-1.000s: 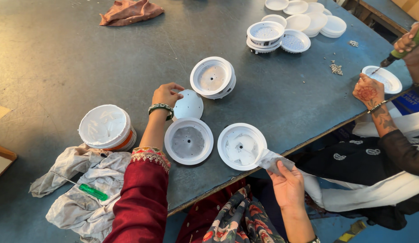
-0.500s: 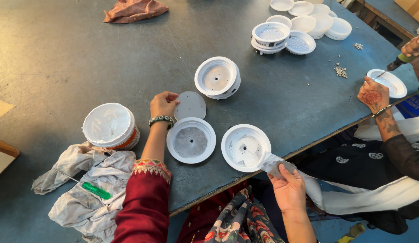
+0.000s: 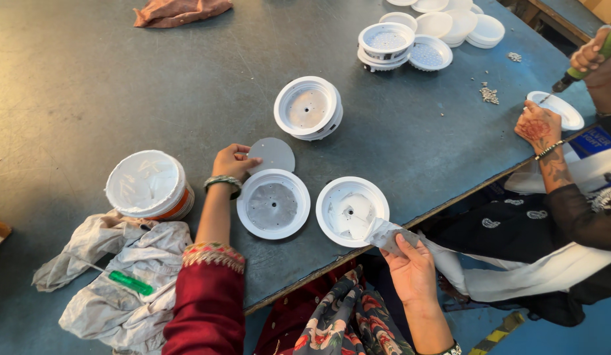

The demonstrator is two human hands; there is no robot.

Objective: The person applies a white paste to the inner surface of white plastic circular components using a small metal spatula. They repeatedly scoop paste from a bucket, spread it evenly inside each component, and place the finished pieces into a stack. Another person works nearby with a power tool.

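Left hand [image 3: 232,162] pinched the grey disc [image 3: 274,154] at frame centre; right hand [image 3: 410,263] grasped a cloth [image 3: 384,235]. Disc should seat flat, centred.

The left hand [image 3: 232,162] wears a green-and-silver bangle — its sleeve is dark red with an embroidered cuff; the right hand [image 3: 410,266] is bare — a dark wristband shows.

White round housings [image 3: 273,203] sit on a dark grey-green counter [image 3: 89,92], with a grey disc [image 3: 274,153] beside. There's a maroon sleeve [image 3: 203,302] with patterned cuff, a green-handled tool [image 3: 129,283] on off-white rags [image 3: 121,263], and a rust-brown cloth [image 3: 177,11], possibly pinkish, at the far edge.
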